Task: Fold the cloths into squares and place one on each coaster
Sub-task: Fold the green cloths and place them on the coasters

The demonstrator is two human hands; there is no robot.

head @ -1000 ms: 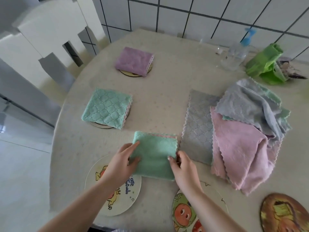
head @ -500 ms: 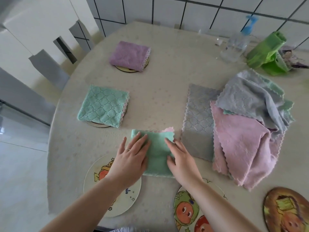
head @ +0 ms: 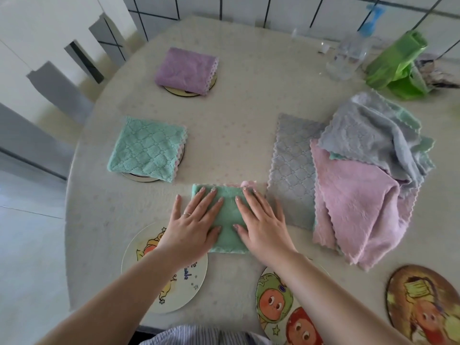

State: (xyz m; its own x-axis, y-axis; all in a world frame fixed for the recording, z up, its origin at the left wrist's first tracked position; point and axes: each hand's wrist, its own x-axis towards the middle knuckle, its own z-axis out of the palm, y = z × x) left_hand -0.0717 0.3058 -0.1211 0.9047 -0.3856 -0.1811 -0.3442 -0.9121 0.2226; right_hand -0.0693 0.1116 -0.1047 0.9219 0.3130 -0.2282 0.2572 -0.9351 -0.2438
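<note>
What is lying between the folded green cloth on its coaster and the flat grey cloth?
Head view: only bare table lies between the folded green cloth and the flat grey cloth.

A single head-worn camera is looking forward and steeply down from close above the counter (head: 249, 95), its wide lens bending the edges; the tiled wall (head: 273, 8) along the frame's top is probably somewhat distorted.

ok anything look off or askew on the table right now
One small thing: a pink corner pokes out past the top right edge of the green cloth that both hands press flat, so that fold isn't quite square. The purple cloth and teal cloth sit off-centre on their coasters.
</note>
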